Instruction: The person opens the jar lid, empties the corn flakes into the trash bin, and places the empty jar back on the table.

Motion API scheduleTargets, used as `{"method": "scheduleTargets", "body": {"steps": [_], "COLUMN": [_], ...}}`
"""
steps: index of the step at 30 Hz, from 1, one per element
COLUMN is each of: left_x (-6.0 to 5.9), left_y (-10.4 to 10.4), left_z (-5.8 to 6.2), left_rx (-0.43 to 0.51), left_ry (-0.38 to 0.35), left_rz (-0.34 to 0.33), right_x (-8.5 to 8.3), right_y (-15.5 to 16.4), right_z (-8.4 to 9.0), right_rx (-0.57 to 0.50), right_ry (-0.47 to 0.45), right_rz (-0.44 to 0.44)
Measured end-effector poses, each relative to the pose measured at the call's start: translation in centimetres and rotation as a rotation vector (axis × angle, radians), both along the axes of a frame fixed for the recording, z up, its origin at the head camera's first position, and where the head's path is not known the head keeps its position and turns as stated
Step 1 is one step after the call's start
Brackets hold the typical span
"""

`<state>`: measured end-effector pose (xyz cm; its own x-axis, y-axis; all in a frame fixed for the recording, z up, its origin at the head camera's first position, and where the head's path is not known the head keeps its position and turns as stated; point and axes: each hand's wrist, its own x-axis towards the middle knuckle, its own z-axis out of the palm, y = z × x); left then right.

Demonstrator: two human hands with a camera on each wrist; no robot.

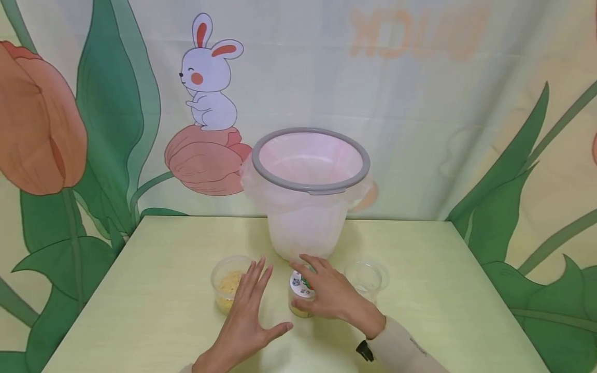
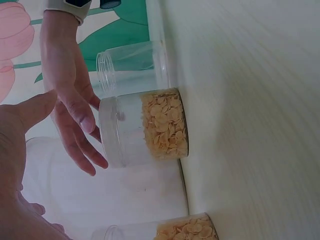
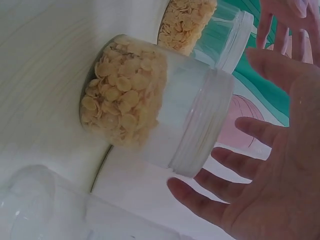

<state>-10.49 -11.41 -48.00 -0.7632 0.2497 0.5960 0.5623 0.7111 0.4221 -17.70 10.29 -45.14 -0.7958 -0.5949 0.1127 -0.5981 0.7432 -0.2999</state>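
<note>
A clear jar (image 1: 298, 305) partly filled with yellow flakes (image 2: 165, 125) stands upright mid-table, with a printed label on its lid. My right hand (image 1: 328, 292) hovers at this lid with fingers spread apart around its side; in the right wrist view (image 3: 270, 165) a gap shows between thumb and lid, and finger contact is hard to judge. My left hand (image 1: 244, 324) is held up with straight fingers and thumb stretched out, holding nothing. It partly covers a second clear jar of flakes (image 1: 224, 290) on the left.
An empty-looking clear jar (image 1: 366, 274) stands right of the right hand. Behind the jars rises a white bucket (image 1: 305, 223) with a grey rim and a pinkish liner. A printed curtain (image 1: 298, 77) hangs behind the pale green table (image 1: 154, 285).
</note>
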Motion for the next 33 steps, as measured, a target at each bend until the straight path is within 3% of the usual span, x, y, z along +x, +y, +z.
{"method": "scheduleTargets", "body": {"steps": [8, 19, 33], "left_x": [0.1, 0.1, -0.4], "left_y": [0.0, -0.2, -0.5], "left_z": [-0.1, 0.0, 0.5], "left_rx": [-0.005, -0.017, -0.015], "left_ry": [-0.054, -0.068, 0.006], "left_rz": [0.005, 0.015, 0.015], "right_x": [-0.4, -0.8, -0.9], "right_y": [0.0, 0.0, 0.2], "right_z": [-0.3, -0.8, -0.3], "right_rx": [0.015, 0.001, -0.078], "right_ry": [-0.029, -0.029, 0.051], "right_rz": [-0.032, -0.027, -0.013]}}
